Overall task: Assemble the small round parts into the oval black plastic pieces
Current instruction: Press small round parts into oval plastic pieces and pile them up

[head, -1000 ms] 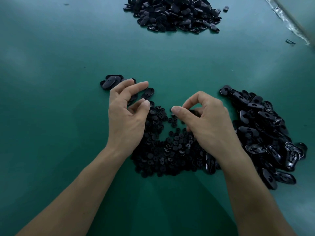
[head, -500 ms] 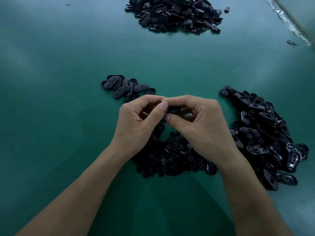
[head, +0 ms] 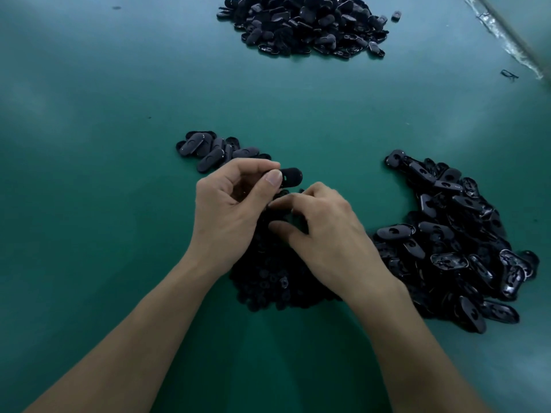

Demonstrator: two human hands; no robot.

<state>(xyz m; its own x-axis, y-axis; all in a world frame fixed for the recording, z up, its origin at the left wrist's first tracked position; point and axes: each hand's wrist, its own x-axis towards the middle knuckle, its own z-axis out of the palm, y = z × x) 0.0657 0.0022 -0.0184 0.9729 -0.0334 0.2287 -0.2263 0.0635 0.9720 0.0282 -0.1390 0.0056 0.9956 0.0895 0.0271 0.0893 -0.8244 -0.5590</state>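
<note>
The left hand pinched an oval piece between thumb and forefinger, long axis left to right, free end pointing right; just below it the right hand hung over the heap of round parts, fingers curled; whether they held one, I could not tell.

The two hands were pinching one piece together a moment ago and are now coming apart. The left hand is keeping the oval black piece on its own, pinching it between thumb and forefinger with the free end sticking out to the right. The right hand is dropping back toward the table's near edge, its curled fingers coming down over the heap of small round parts.
</note>
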